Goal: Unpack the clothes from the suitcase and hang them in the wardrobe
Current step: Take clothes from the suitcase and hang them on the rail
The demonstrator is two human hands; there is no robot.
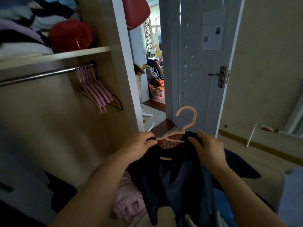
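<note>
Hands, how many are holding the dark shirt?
2. The left hand pinches the dark shirt to the left of the pink hanger; the right hand pinches it to the right.

Bare forearms stretched forward, left hand (pixel 139 145) and right hand (pixel 209 149) level, fingers (pixel 151 142) curled, pinching the dark garment (pixel 180 177)

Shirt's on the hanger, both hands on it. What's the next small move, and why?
Probably lift the hanger up-left and hook it over the rail. The left hand and right hand pinch the dark shirt at its shoulders on the hanger, and the rail shows bare metal left of the spare hangers.
</note>
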